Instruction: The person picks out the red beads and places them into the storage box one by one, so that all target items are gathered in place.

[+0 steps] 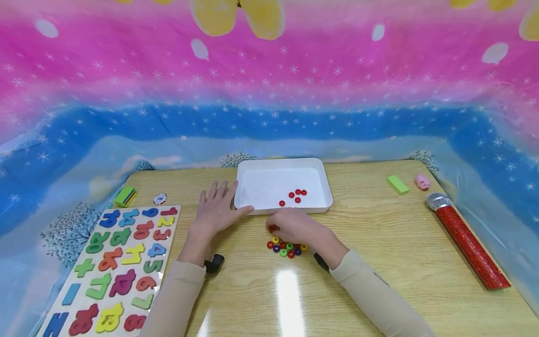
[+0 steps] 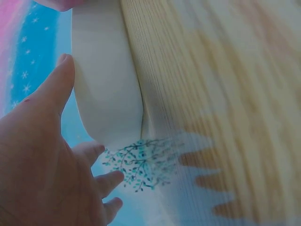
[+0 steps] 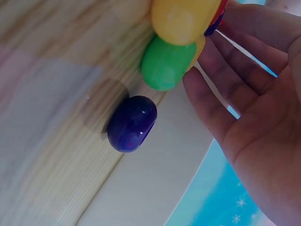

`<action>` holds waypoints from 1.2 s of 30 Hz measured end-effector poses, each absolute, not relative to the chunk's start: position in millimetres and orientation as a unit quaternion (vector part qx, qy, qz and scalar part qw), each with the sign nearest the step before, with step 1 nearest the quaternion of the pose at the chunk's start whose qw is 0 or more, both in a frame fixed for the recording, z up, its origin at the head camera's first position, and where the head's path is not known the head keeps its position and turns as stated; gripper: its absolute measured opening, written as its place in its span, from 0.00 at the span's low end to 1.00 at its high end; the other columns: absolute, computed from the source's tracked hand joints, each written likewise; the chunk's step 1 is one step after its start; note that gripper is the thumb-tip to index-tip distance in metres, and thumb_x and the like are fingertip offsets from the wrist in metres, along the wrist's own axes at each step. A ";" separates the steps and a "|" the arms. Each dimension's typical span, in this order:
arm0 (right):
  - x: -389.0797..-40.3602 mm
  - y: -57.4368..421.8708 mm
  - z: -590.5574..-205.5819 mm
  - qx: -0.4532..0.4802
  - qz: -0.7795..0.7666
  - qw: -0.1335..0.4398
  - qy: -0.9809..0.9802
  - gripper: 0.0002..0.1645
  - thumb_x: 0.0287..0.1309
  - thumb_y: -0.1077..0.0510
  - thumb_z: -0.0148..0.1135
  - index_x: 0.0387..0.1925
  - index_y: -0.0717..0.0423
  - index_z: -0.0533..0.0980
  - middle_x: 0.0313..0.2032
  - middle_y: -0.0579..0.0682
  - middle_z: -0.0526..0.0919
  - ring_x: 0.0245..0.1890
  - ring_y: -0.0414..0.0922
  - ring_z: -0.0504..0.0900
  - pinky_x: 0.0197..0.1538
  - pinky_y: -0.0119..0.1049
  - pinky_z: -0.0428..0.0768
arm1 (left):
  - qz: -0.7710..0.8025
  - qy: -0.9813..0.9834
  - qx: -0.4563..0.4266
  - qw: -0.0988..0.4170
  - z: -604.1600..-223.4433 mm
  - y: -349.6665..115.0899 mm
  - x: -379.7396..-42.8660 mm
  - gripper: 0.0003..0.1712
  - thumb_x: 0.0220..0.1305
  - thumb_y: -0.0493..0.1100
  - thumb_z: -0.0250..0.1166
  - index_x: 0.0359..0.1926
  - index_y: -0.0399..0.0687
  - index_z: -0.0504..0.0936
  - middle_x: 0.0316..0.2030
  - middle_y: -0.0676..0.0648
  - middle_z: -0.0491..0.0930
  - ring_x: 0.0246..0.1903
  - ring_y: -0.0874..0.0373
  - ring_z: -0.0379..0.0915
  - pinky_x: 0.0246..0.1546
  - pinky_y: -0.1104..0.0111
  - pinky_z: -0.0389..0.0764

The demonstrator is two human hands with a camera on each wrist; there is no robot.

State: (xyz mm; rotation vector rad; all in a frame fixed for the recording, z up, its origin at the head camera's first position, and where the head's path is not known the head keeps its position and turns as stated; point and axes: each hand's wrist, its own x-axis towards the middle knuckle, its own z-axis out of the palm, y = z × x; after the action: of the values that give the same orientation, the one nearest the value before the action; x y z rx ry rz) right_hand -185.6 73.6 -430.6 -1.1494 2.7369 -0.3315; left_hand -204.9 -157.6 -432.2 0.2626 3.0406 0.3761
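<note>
A white tray [image 1: 278, 180] stands at the back of the table with several red beads [image 1: 298, 200] inside. My left hand [image 1: 214, 210] is spread at the tray's left front corner, its thumb along the rim; in the left wrist view the thumb [image 2: 63, 82] meets the tray's wall [image 2: 106, 70]. In front of the tray, my right hand [image 1: 294, 227] bends over a small pile of coloured beads [image 1: 283, 253]. Its fingertips pinch a red bead [image 1: 272, 229], partly hidden by the hand. The right wrist view shows a purple bead [image 3: 132, 124] and a green bead [image 3: 167, 63] close by.
On the left lies a number puzzle board [image 1: 174, 220], with a poker chip [image 1: 160, 199] and a green-topped block [image 1: 125, 196] behind it. To the right are a light green block [image 1: 397, 185], a pink pig figure [image 1: 422, 182] and a red glittery microphone [image 1: 469, 241].
</note>
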 end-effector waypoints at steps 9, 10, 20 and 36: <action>-186.4 72.3 -430.1 -0.372 -0.107 0.087 0.918 0.05 0.57 0.52 0.60 0.33 0.43 0.81 0.33 0.36 0.79 0.27 0.35 0.73 0.35 0.28 0.74 | 0.129 0.987 0.084 0.040 -430.5 -158.2 -204.3 0.55 0.50 0.82 0.43 0.73 0.62 0.42 0.73 0.44 0.43 0.73 0.42 0.30 0.68 0.40 0.36; -186.7 71.9 -430.3 -0.373 -0.105 0.086 0.918 0.05 0.57 0.52 0.60 0.33 0.42 0.82 0.33 0.36 0.79 0.27 0.35 0.73 0.35 0.28 0.74 | 0.130 0.987 0.083 0.041 -430.4 -158.4 -204.1 0.55 0.50 0.82 0.43 0.73 0.62 0.42 0.73 0.44 0.43 0.73 0.42 0.30 0.68 0.40 0.36; -185.7 72.1 -426.7 -0.378 -0.098 0.077 0.917 0.04 0.55 0.51 0.61 0.32 0.42 0.81 0.30 0.36 0.78 0.25 0.35 0.72 0.31 0.28 0.72 | 0.134 0.987 0.078 0.049 -431.3 -158.8 -203.3 0.55 0.51 0.81 0.43 0.73 0.62 0.41 0.73 0.45 0.43 0.73 0.42 0.29 0.68 0.40 0.36; -216.4 106.6 -399.6 -0.284 -0.178 0.010 0.942 0.06 0.55 0.51 0.61 0.34 0.42 0.81 0.31 0.37 0.78 0.28 0.36 0.73 0.31 0.31 0.72 | 0.136 0.987 0.077 0.050 -432.0 -156.4 -204.9 0.56 0.49 0.82 0.43 0.73 0.63 0.40 0.73 0.44 0.44 0.73 0.42 0.31 0.68 0.40 0.37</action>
State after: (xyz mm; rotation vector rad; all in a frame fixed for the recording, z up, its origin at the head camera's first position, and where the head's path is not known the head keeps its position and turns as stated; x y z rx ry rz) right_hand -216.4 106.6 -399.6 -0.8866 2.9409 -0.5546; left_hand -204.9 -156.4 -432.0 0.2333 3.0040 0.4131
